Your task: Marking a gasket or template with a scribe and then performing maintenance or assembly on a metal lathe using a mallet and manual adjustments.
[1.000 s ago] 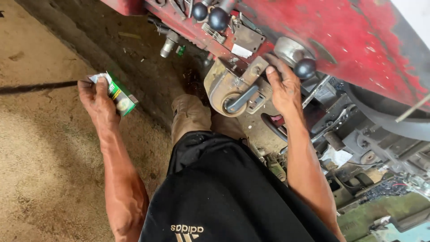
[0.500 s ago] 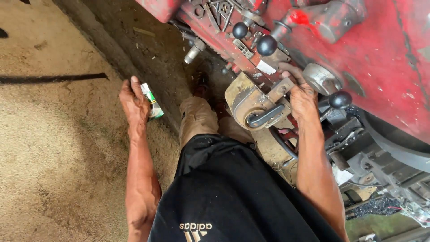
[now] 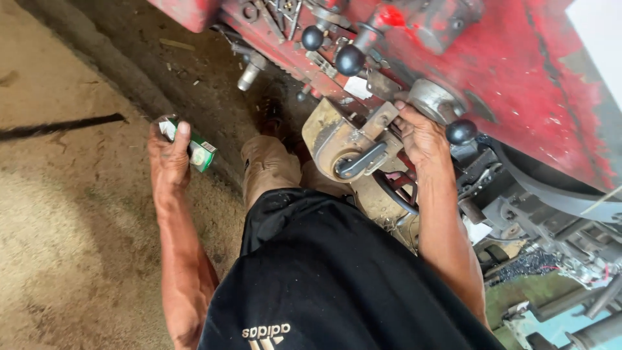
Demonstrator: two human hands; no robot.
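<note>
**Left hand holds small carton, right hand grips machine fitting**

Nearest the camera: black shirt [image 3: 337, 272] and tan trousers [image 3: 269, 168], person standing close against a red machine [image 3: 531, 71].

Left hand [image 3: 170, 159] is out to the side over the sandy floor [image 3: 65, 227], fingers closed around a small green-and-white carton [image 3: 199, 152]; thumb lies on top, carton pokes out on the machine side. Firm hold, carton clear of the floor and well apart from the machine.

Right hand [image 3: 421, 136] is up on the machine, fingers wrapped onto a grey round metal fitting [image 3: 434, 100], just beside a black ball knob [image 3: 461, 131]. Clamped on the fitting, as far as shows (fingertips partly hidden behind it). A tan cast bracket with a grey handle [image 3: 346, 146] sits just left of this hand, not touched.

Farther off: two more black knobs [image 3: 330, 48] on levers and a metal rod end [image 3: 249, 74] near the dirty floor strip.

Judgement: step in hand looks like bracing or working the fitting one-handed with the carton kept aside. Any next move with the carton would call for bringing the left hand across towards the machine, or freeing the right.
</note>
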